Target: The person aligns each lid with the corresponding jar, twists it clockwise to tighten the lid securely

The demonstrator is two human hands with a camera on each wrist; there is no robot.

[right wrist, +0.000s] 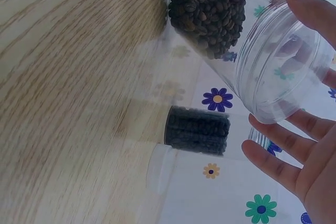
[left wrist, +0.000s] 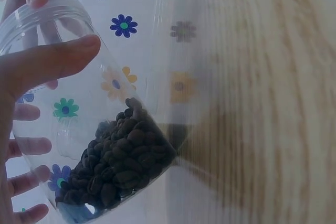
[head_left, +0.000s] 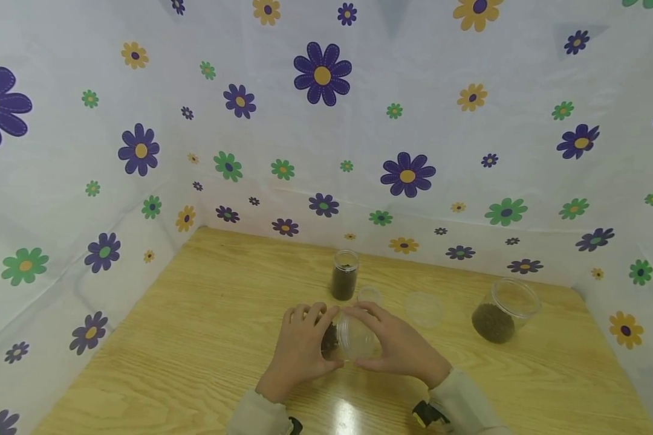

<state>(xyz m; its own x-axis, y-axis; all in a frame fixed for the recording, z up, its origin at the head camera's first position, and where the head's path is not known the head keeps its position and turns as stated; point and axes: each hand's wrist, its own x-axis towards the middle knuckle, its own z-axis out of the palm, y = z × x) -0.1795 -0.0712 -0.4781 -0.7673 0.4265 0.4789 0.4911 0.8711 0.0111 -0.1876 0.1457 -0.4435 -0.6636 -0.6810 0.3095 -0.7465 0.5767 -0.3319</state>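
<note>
A clear jar [left wrist: 113,145] partly filled with dark coffee beans leans at a tilt just over the table. My left hand [head_left: 302,347] grips its side, with the thumb and spread fingers round the clear wall. At the jar's mouth is a clear ridged lid [right wrist: 281,72]. The fingers and thumb of my right hand [head_left: 399,345] curve round that lid's edge. From these frames I cannot tell how tightly the lid sits on the jar. In the head view, both hands partly cover the jar, and their fingertips nearly meet over it.
Behind the hands stands a slim jar [head_left: 344,281] of dark beans without a lid. A small clear lid [head_left: 369,295] and a larger one [head_left: 423,309] lie near it. A wide open jar [head_left: 503,314] of dark contents is at the right. Flowered cloth [head_left: 359,139] surrounds the wooden table [head_left: 196,302].
</note>
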